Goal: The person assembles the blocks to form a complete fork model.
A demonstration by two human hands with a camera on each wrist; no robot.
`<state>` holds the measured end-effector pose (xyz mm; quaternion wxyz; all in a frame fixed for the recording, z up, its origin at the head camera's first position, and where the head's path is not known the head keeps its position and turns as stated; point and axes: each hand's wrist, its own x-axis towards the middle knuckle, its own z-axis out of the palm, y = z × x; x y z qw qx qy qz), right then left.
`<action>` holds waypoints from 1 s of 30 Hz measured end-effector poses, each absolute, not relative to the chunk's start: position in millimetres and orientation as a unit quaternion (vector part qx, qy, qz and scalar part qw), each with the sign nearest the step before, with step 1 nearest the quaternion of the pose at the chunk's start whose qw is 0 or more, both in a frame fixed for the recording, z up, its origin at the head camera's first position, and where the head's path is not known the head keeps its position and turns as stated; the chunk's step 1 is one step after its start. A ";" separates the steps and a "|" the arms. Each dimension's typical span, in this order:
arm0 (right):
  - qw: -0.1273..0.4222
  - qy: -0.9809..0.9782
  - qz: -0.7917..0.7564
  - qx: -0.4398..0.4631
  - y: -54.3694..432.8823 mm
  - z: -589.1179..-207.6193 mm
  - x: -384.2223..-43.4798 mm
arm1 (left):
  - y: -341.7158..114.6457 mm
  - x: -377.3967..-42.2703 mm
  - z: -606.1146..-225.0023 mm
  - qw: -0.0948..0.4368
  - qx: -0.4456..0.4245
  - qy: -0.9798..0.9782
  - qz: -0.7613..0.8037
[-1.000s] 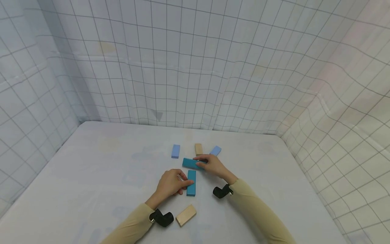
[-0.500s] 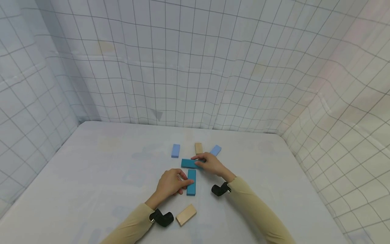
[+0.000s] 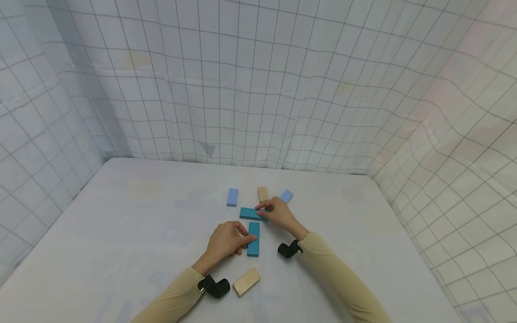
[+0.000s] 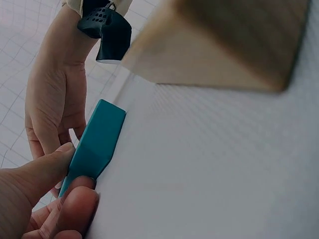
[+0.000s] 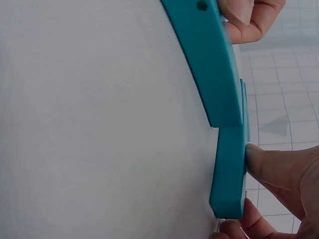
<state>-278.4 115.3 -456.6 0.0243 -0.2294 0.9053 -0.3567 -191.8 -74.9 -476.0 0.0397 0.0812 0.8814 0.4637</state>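
Observation:
Two long teal blocks lie on the white table. The near teal block [image 3: 253, 249] points away from the person, and my left hand [image 3: 225, 240] pinches it from the left, thumb on top and fingers along its side. Just beyond its far end, the far teal block [image 3: 247, 213] lies crosswise; my right hand [image 3: 281, 214] pinches its right end between thumb and fingers. In the right wrist view the end of the near block [image 5: 204, 59] meets the side of the far block [image 5: 229, 172]. The left wrist view shows the left thumb [image 4: 47, 172] against a teal block [image 4: 99, 137].
Behind the hands lie a blue block [image 3: 232, 197], a wooden block [image 3: 263, 193] and another blue block [image 3: 286, 195], partly behind the right hand. A larger wooden block [image 3: 247, 282] lies near the left wrist. Gridded white curtains [image 3: 242, 89] surround the table [image 3: 161, 193].
My right hand has slid the far teal block slightly left and turned it straighter across the near block's end. My left hand and the near block have stayed in place.

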 end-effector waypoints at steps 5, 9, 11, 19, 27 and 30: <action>0.009 0.911 -0.334 -0.240 116.1 -457.8 -278.2 | -74.3 -193.0 -477.3 0.038 0.078 0.884 0.459; 0.025 0.905 -0.312 -0.288 122.5 -454.3 -276.7 | -74.6 -192.5 -478.7 0.037 0.087 0.882 0.461; 0.038 0.902 -0.302 -0.307 126.9 -452.5 -277.1 | -75.0 -192.3 -479.1 0.037 0.091 0.880 0.464; 0.030 0.886 -0.320 -0.334 136.7 -460.3 -278.9 | -75.3 -191.4 -479.9 0.039 0.092 0.882 0.461; 0.020 0.881 -0.329 -0.340 136.6 -461.2 -279.5 | -72.8 -192.4 -477.7 0.024 0.081 0.889 0.450; 0.020 0.878 -0.331 -0.344 136.8 -461.0 -280.0 | -71.2 -193.1 -477.8 0.020 0.078 0.890 0.448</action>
